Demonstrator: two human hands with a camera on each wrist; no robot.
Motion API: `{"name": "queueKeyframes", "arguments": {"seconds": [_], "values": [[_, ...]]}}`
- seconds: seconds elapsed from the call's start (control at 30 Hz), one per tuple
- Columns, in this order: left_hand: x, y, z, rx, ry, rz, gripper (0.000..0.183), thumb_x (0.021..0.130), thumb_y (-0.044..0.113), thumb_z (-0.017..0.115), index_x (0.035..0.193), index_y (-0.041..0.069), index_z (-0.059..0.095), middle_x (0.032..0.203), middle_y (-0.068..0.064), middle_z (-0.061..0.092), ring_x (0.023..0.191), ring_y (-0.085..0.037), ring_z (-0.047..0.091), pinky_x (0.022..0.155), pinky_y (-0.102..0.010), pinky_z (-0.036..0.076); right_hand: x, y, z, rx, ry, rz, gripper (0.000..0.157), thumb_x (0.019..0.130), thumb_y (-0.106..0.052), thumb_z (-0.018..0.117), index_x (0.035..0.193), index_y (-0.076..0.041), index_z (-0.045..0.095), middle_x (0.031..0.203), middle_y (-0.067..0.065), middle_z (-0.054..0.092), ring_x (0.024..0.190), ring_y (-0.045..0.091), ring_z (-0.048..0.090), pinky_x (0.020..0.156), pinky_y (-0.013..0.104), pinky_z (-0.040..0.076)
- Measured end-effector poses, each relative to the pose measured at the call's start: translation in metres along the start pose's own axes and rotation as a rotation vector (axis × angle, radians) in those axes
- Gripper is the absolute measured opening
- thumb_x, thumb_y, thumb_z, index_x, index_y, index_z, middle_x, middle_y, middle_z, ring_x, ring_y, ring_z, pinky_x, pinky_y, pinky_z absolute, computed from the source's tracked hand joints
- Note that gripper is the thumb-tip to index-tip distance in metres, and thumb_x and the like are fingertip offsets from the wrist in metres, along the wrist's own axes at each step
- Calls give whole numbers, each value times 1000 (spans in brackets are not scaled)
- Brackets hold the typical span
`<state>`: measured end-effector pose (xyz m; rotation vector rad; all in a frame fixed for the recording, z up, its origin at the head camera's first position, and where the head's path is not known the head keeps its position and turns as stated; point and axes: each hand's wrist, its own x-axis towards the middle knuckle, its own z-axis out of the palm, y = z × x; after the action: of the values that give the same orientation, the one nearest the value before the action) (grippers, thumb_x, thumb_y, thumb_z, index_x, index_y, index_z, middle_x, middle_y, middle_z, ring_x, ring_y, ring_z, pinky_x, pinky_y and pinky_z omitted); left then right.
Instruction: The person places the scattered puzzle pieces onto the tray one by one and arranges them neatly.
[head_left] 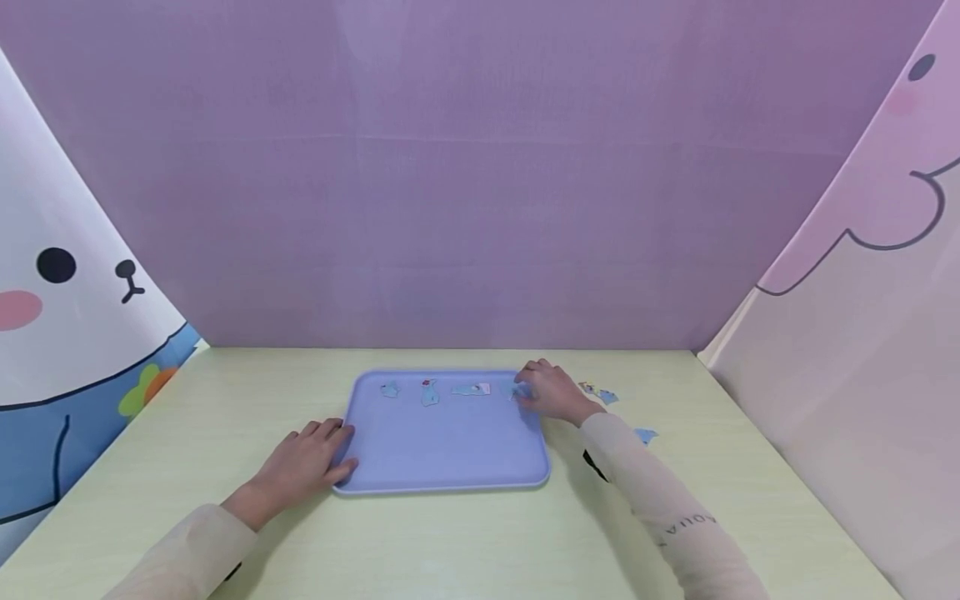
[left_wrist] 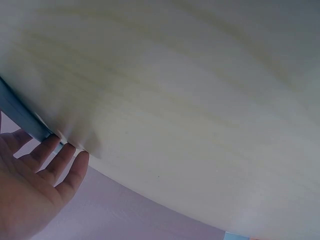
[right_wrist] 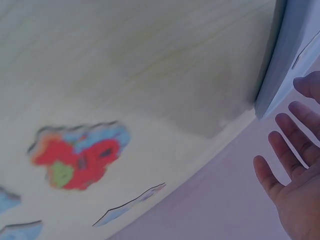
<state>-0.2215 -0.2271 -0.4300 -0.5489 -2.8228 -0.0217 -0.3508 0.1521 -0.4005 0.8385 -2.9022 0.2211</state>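
head: four pieces (head_left: 471, 389) line the far side of one tray (head_left: 442, 454); left hand (head_left: 306, 458) at its left edge, right hand (head_left: 557, 393) (partly blocking the rightmost piece) far right. left wrist: fingers (left_wrist: 74, 175) apart. right wrist: fingers apart; four loose cutouts (right_wrist: 87, 160) on the table (right_wrist: 175, 75).

Flat lavender-blue tray (head_left: 442, 446), irregular blue pieces (head_left: 468, 390) in a row along its far side, others (head_left: 608, 397) outside

From where I stand, the tray (head_left: 442, 446) looks like smooth matt plastic, the pieces (head_left: 471, 389) like printed card. Table (head_left: 450, 542): smooth, faint wood grain. Sleeves (head_left: 652, 493): matt cloth; backdrop (head_left: 480, 208): matt, lightly creased.
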Motion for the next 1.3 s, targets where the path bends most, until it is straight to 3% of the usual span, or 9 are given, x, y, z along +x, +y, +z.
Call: {"name": "queueKeyframes", "arguments": {"seconds": [0.27, 0.53, 1.3], "values": [[0, 0, 0, -3, -3, -2, 51, 85, 42, 58, 120, 4, 56, 120, -17, 55, 105, -34, 54, 75, -52, 48, -13, 14, -6, 52, 14, 15, 31, 83, -20, 64, 111, -6, 63, 118, 9, 58, 113, 28, 48, 92, 53, 41], [-1, 0, 0, 2, -3, -2, 52, 84, 43, 58, 119, 5, 56, 120, -17, 55, 105, -35, 54, 75, -51, 48, -24, 31, -6, 31, 60, -6, 31, 81, -19, 66, 108, -5, 64, 114, 10, 60, 109, 30, 51, 85, 51, 44], [-1, 0, -1, 1, -1, 2, 52, 84, 43, 58, 120, 4, 57, 120, -17, 55, 106, -35, 54, 76, -52, 48, -57, 74, -7, 28, 82, 101, 30, 81, -15, 64, 107, 0, 63, 109, 13, 61, 100, 31, 53, 82, 53, 45]]}}
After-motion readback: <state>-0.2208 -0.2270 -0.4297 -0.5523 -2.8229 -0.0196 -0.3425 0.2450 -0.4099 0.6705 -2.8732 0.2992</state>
